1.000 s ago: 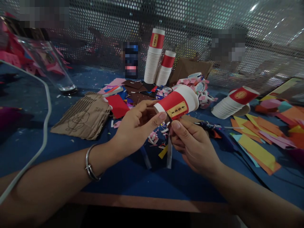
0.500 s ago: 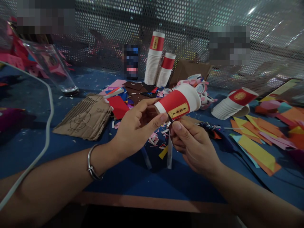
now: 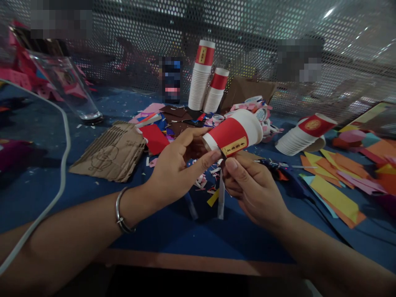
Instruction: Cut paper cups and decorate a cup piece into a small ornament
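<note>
A red and white paper cup [image 3: 230, 132] lies tipped on its side in the air above the table, its mouth pointing right and a gold label on its lower side. My left hand [image 3: 177, 165] is closed round the cup's base end, thumb below and fingers behind, partly hidden. My right hand [image 3: 252, 181] is pinched shut just under the cup, by the label's lower edge. A small dark, thin thing shows at its thumb tip, too little visible to name. Paper scraps [image 3: 201, 181] lie on the table beneath both hands.
Stacked paper cups [image 3: 199, 86] stand at the back, with another cup stack [image 3: 289, 140] leaning at right. A glue gun [image 3: 275, 165] with its cord lies by coloured paper [image 3: 337, 198]. At left are a cardboard piece [image 3: 108, 152], a clear glass [image 3: 68, 86] and a white cable [image 3: 63, 156].
The cup has turned slightly about its length, so the gold label sits lower and nearer its underside. Both hands have kept nearly the same place.
</note>
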The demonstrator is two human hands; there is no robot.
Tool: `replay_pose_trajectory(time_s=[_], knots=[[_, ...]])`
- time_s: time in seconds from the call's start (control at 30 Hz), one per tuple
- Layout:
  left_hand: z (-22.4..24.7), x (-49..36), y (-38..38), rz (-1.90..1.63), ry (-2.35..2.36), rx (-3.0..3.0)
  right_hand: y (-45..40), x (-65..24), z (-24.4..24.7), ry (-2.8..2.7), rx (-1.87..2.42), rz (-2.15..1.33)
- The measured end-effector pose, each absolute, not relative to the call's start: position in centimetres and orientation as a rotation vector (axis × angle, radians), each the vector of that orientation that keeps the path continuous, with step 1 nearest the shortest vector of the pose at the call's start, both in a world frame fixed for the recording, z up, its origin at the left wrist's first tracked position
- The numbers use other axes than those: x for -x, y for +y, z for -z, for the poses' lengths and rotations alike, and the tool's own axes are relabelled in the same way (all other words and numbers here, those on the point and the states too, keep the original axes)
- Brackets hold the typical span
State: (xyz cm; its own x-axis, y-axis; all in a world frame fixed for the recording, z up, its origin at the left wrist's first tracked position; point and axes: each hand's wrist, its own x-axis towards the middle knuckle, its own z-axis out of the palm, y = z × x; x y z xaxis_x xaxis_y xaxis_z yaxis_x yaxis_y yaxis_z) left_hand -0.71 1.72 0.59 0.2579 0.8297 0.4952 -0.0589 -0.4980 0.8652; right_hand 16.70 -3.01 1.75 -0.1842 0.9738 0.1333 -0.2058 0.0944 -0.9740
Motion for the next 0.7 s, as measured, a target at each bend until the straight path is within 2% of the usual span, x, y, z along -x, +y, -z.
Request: replay_pose_trajectory(time_s=[0.7], knots=[[-0.07, 0.31, 1.00, -1.455, 0.746, -1.791, -3.10, -16.74, -1.57, -1.246, 0.899, -1.333]])
